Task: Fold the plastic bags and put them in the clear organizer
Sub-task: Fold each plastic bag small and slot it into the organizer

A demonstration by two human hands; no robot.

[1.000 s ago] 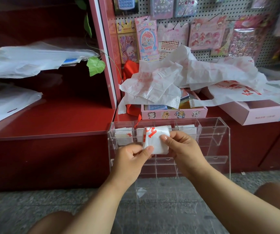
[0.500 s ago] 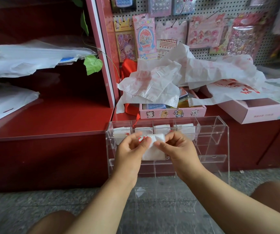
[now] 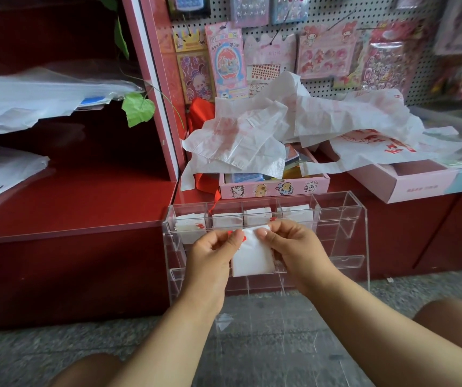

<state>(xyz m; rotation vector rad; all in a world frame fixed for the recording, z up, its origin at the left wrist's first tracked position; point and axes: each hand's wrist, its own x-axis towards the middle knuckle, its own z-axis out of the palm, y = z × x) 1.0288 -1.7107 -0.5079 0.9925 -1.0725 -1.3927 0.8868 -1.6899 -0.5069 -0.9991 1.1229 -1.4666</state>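
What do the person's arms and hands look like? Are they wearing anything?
Both arms are bare, with no sleeves in view. The left hand and right hand wear no gloves, rings, watch or bracelets. The fingernails are short and plain.

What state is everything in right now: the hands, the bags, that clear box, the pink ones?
Left hand: pinching the folded white plastic bag at its top edge.
Right hand: pinching the same bag's top edge.
Folded white plastic bag: folded compact, held before the organizer, not yet in.
Clear acrylic organizer: upright; four top compartments hold folded bags, rightmost looks empty.
Pile of white plastic bags: unfolded, crumpled.
Pink cartoon-printed box: open.
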